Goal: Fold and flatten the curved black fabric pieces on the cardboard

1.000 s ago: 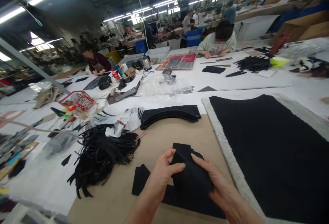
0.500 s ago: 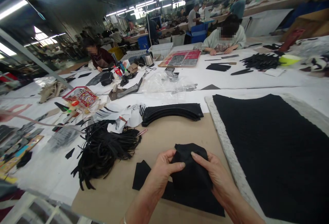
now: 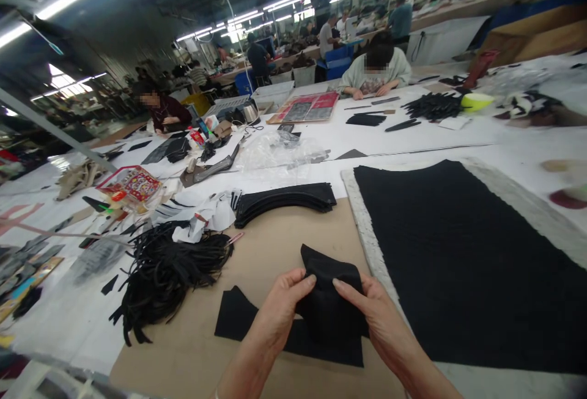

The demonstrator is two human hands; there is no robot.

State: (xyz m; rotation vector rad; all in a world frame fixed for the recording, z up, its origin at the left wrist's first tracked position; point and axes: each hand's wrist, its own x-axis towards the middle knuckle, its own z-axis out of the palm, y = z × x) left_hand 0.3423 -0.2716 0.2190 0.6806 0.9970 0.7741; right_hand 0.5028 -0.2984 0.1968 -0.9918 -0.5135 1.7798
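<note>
Between my two hands is a black fabric piece [image 3: 328, 301], bent and raised above the table. My left hand [image 3: 287, 298] pinches its left edge, thumb on top. On the opposite edge, my right hand [image 3: 369, 301] grips it the same way, its fingers hidden behind the cloth. Beneath lies another flat black cut piece [image 3: 236, 316] on a tan board [image 3: 183, 350]; the held piece covers part of it. Beyond my hands sits a stack of curved black pieces [image 3: 284, 200].
A heap of black strips [image 3: 169, 270] lies to the left. On the right, a large black sheet [image 3: 458, 264] rests on a pale slab [image 3: 360, 215]. Crumpled clear plastic [image 3: 279, 154] lies farther back. Two co-workers sit across the table, one in a light top [image 3: 394, 72].
The camera view has shifted, so the table things appear farther left. My hands have changed the bend of the fabric piece, and its upper left corner now points up.
</note>
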